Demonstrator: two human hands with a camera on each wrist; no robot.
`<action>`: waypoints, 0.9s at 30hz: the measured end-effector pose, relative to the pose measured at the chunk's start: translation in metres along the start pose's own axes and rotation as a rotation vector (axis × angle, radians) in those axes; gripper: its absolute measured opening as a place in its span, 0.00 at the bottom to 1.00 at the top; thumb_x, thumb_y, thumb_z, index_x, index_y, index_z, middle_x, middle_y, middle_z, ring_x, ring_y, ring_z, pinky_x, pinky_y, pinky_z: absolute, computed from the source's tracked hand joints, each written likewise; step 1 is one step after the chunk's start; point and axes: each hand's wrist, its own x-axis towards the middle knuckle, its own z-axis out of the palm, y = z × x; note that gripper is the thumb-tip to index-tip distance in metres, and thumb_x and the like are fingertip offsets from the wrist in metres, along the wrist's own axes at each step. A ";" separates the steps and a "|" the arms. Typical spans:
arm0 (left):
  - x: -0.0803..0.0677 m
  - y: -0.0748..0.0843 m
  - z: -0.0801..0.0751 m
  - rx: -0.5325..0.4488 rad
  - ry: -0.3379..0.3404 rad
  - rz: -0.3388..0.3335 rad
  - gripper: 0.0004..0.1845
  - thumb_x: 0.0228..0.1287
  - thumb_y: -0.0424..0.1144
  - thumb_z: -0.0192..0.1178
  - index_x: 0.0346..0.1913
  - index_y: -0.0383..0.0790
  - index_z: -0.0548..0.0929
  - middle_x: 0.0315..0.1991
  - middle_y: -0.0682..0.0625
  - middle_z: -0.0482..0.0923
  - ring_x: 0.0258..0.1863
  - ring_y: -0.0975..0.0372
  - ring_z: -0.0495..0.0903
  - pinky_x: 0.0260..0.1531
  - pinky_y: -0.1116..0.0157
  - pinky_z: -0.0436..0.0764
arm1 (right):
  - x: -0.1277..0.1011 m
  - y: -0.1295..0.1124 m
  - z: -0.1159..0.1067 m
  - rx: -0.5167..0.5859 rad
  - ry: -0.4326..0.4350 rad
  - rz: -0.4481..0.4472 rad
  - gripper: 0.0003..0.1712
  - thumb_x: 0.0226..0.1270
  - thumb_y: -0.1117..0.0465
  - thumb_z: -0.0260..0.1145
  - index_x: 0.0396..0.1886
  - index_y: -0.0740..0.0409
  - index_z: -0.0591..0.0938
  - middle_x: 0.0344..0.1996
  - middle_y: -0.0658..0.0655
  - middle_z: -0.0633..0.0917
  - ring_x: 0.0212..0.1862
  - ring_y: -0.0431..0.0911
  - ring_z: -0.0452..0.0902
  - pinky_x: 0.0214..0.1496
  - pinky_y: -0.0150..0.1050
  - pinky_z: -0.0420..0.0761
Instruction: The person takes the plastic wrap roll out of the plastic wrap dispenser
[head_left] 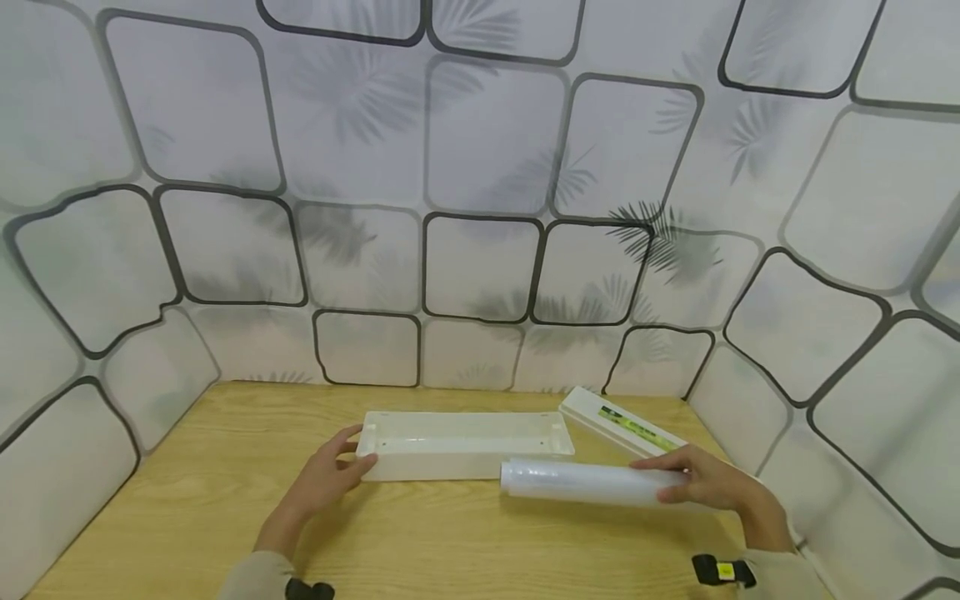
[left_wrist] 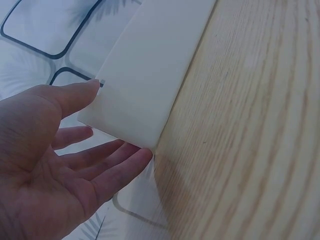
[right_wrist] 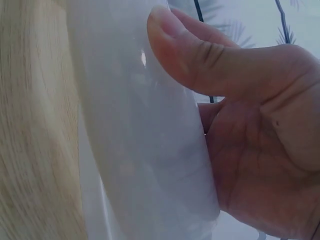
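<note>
A long white plastic tray (head_left: 465,446) lies open side up on the wooden table (head_left: 225,500). My left hand (head_left: 330,475) rests against its left end with straight fingers; in the left wrist view the fingertips (left_wrist: 127,160) touch the tray's end wall (left_wrist: 150,70). My right hand (head_left: 705,479) grips a roll of clear cling film (head_left: 592,483) by its right end, just in front of the tray. The right wrist view shows the thumb (right_wrist: 200,55) pressed on the roll (right_wrist: 140,140).
A white lid with a green label strip (head_left: 622,423) lies at the back right of the table, behind the right hand. Patterned wall panels (head_left: 480,208) enclose the table at the back and on both sides.
</note>
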 end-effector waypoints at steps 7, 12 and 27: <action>0.001 -0.001 0.001 0.006 0.009 -0.009 0.38 0.75 0.44 0.62 0.79 0.35 0.59 0.69 0.22 0.69 0.56 0.40 0.84 0.46 0.55 0.90 | -0.002 0.006 -0.002 -0.020 -0.004 -0.024 0.26 0.64 0.72 0.71 0.63 0.67 0.82 0.59 0.44 0.85 0.51 0.33 0.82 0.48 0.27 0.81; 0.000 -0.001 0.000 0.003 0.014 -0.010 0.38 0.75 0.44 0.63 0.79 0.35 0.60 0.68 0.23 0.69 0.56 0.39 0.84 0.46 0.55 0.90 | -0.003 0.011 -0.002 -0.017 -0.008 -0.027 0.26 0.64 0.72 0.71 0.63 0.68 0.82 0.59 0.42 0.85 0.53 0.32 0.82 0.49 0.26 0.81; 0.000 -0.002 0.001 0.000 0.011 -0.018 0.39 0.75 0.45 0.63 0.79 0.35 0.59 0.69 0.23 0.68 0.57 0.39 0.83 0.47 0.54 0.90 | -0.005 0.021 0.000 0.018 -0.033 0.006 0.25 0.64 0.71 0.71 0.62 0.72 0.81 0.59 0.41 0.84 0.61 0.27 0.77 0.58 0.21 0.77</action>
